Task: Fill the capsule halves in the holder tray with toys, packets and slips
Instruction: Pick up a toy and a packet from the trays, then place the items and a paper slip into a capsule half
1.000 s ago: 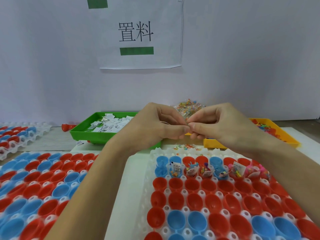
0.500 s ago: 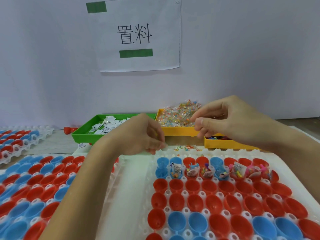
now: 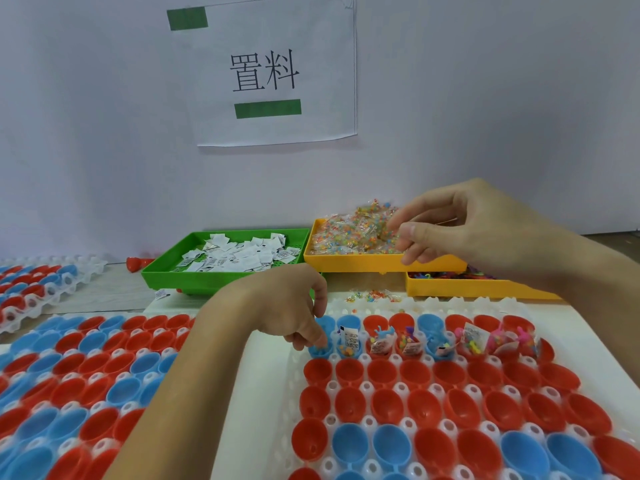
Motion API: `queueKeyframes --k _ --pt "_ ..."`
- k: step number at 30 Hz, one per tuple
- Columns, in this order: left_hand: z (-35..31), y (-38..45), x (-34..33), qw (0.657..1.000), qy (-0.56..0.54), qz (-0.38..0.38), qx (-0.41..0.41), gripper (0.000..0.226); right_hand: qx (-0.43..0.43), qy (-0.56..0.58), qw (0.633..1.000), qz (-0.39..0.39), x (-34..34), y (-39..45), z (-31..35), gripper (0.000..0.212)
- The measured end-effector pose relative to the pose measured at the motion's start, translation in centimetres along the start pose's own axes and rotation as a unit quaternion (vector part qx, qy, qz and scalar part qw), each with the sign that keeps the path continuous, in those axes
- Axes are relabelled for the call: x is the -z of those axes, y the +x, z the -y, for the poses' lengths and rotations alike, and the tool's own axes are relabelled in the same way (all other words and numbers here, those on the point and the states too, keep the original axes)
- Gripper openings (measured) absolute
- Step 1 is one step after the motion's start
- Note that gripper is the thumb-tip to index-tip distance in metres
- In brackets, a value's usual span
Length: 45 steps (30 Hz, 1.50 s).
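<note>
On the white holder tray (image 3: 346, 306) in front of the person, rows of red and blue capsule halves (image 3: 415, 410) sit open side up. Only the second row from the tray's far edge is filled, with small toys, clear packets and printed slips standing in the cups. The left hand (image 3: 294, 306) hangs over the left end of that filled row, its fingertips (image 3: 320, 339) reaching down into the leftmost blue cup (image 3: 320, 351); the fingers are curled close together, but whether they hold anything I cannot tell. The right hand (image 3: 460, 223) is raised beyond the tray's far edge, over a yellow bin (image 3: 363, 263) heaped with clear bead packets (image 3: 353, 230). Its thumb and fingers are bent close together over the heap in a narrow pinch, and whether a packet is caught between them cannot be told. Left of that bin, beyond the holder tray, stands a green bin (image 3: 207, 280) of folded paper slips (image 3: 242, 254). A second yellow bin (image 3: 467, 289) of coloured toys lies partly under the first, just past the tray's far right corner. A few loose packets (image 3: 374, 296) lie between the bins and the tray. Left of the tray lies another sheet of capsule halves (image 3: 69, 375). Behind the bins, a paper sign (image 3: 270, 71) hangs on the wall.
</note>
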<state>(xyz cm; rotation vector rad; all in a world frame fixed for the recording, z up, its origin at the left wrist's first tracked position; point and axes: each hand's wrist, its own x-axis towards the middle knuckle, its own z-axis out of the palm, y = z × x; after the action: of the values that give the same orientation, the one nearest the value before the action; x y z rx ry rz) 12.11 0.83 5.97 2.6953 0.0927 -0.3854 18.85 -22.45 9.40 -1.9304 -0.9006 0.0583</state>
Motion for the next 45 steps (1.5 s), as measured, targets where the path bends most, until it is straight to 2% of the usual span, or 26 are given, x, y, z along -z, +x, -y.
queueKeyframes --k 12,17,19,22,24,28,32,41,45 --pt "-0.2 0.1 -0.1 1.000 -0.026 0.002 0.017 0.039 0.003 -0.018 1.000 0.007 0.3 0.2 -0.4 0.015" --pt "0.2 -0.8 1.0 0.999 -0.013 -0.029 0.019 0.042 0.006 -0.016 1.000 0.000 0.7 0.2 -0.6 0.017" --pt "0.6 -0.9 1.3 0.991 -0.004 -0.132 0.019 0.036 0.010 -0.013 1.000 -0.001 1.1 0.2 -0.7 0.015" --pt "2.0 0.1 1.6 0.929 -0.040 -0.365 0.035 0.017 0.009 -0.002 1.000 -0.002 1.7 0.2 -0.8 0.014" --pt "3.3 1.6 2.3 0.909 -0.047 -0.407 0.069 0.008 0.007 0.003 1.000 -0.003 2.1 0.3 -1.0 0.015" --pt "5.9 5.5 3.4 0.923 -0.006 -0.358 0.139 0.012 0.013 0.005 1.000 -0.005 3.0 0.4 -1.3 0.016" --pt "6.8 8.1 3.2 0.934 0.059 -0.307 0.172 0.011 0.022 0.011 1.000 -0.014 4.0 0.2 -1.5 0.017" --pt "6.6 9.6 3.7 0.939 0.079 -0.295 0.160 0.009 0.030 0.013 0.999 -0.037 5.4 0.0 -1.8 0.017" --pt "6.2 9.2 3.3 0.939 0.076 -0.292 0.168 0.019 0.035 0.008 0.999 -0.034 5.5 -0.1 -1.6 0.018"
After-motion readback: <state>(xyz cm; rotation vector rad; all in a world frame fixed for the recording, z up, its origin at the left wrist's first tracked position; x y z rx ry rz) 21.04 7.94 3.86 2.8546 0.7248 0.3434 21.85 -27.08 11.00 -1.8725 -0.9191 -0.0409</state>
